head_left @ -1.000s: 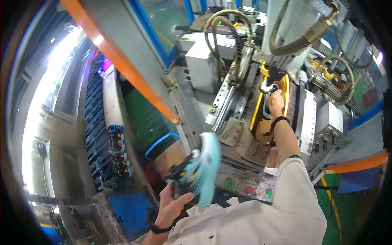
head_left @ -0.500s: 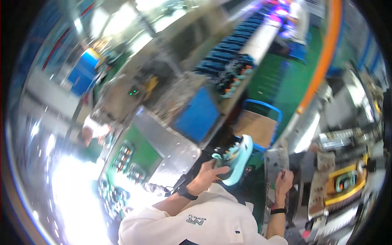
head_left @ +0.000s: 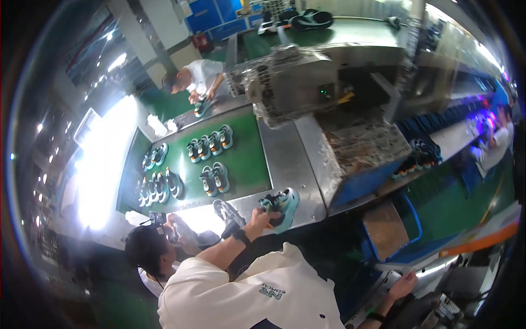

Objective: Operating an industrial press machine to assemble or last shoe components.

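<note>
My left hand (head_left: 264,218), with a dark band at the wrist, grips a sneaker (head_left: 288,207) with a dark upper and a pale teal sole. It holds the shoe tilted above the near metal edge of the green-topped work table (head_left: 246,175). Lower right, my right hand (head_left: 404,285) reaches out beside the metal equipment, away from the shoe. Its fingers look loosely apart, and I see nothing in them. Several similar sneakers (head_left: 210,145) stand in groups on the green surface.
At my left a co-worker (head_left: 148,249) handles a grey shoe; another person (head_left: 203,79) holds a shoe across the table. A machine (head_left: 298,82) stands beyond. Right of it, shoes line a conveyor (head_left: 444,145). A blue-framed cart (head_left: 386,230) and metal equipment (head_left: 449,310) lie to the right.
The view has swung left, bringing the green table and co-workers into full sight. My left hand still holds the sneaker, now over the table's edge. My right hand has left the yellow-framed equipment.
</note>
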`<state>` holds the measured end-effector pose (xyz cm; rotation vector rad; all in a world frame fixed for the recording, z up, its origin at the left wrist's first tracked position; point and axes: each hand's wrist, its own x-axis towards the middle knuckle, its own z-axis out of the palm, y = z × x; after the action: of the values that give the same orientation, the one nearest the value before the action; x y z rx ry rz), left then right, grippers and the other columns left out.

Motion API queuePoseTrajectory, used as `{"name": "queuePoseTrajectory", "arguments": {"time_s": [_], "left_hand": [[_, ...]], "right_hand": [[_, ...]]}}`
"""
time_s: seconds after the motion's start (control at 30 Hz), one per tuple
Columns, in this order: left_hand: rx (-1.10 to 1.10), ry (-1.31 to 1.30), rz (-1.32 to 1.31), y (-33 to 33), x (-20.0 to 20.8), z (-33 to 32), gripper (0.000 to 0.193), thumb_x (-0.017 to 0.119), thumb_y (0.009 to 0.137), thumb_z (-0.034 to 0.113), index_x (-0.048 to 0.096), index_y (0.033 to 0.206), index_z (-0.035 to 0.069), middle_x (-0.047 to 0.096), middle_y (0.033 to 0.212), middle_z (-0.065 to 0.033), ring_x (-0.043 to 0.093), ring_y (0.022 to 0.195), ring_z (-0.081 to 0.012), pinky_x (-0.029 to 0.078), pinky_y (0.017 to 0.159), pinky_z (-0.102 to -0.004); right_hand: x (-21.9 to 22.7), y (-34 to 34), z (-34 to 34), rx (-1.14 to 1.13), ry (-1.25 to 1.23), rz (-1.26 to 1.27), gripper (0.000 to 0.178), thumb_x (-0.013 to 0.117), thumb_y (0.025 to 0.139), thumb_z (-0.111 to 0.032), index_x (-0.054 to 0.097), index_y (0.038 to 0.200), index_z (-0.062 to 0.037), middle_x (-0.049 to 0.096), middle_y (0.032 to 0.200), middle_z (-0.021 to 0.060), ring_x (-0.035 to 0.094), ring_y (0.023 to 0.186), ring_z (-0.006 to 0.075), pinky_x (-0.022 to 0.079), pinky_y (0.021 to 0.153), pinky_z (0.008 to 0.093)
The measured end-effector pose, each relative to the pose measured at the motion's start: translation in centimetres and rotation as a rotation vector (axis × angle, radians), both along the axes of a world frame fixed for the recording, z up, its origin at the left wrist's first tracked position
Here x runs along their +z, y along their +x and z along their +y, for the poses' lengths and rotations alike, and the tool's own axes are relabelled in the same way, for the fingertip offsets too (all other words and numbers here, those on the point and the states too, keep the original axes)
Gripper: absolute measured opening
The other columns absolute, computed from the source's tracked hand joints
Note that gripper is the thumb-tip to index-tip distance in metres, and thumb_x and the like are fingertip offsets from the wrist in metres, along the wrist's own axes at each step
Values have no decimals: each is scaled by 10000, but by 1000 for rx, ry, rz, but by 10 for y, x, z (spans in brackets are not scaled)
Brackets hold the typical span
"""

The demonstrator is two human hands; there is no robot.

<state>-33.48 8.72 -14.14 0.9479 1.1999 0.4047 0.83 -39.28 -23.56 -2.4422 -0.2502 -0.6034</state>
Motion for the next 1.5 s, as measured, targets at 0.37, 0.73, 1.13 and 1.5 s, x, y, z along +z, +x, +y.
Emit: {"name": "queuePoseTrajectory", "arguments": {"time_s": [0.37,0.73,1.13,1.5], "left_hand": [[346,188,178,-54,-176,346,614,804,677,210,512,1127,-88,641,1067,-222,675,922,-291,559,734,-383],[392,800,562,-9,-147,599,672,654,850,436,494,1225,-97,597,1171,-342,573,1124,-477,471,933,-462],[-47,1389,240,96,303,593,754,667,868,486,506,1297,-114,630,1186,-264,602,1121,-295,473,939,-336],[-248,1252,526,303,330,668,707,827,704,453,637,1060,-127,671,1012,-143,637,877,-194,505,757,-342]], "right_hand": [[157,198,378,448,-181,23,380,522,986,-275,583,1276,-37,618,1240,196,593,1120,369,458,936,430],[119,307,354,278,-511,11,445,455,995,-305,557,1242,50,609,1211,256,568,1119,427,446,935,425],[156,215,440,246,-354,110,305,425,1013,-260,565,936,0,551,844,217,548,778,404,418,720,487],[193,208,469,288,-33,176,276,613,847,-157,635,1073,1,633,1016,217,569,981,412,461,850,480]]}}
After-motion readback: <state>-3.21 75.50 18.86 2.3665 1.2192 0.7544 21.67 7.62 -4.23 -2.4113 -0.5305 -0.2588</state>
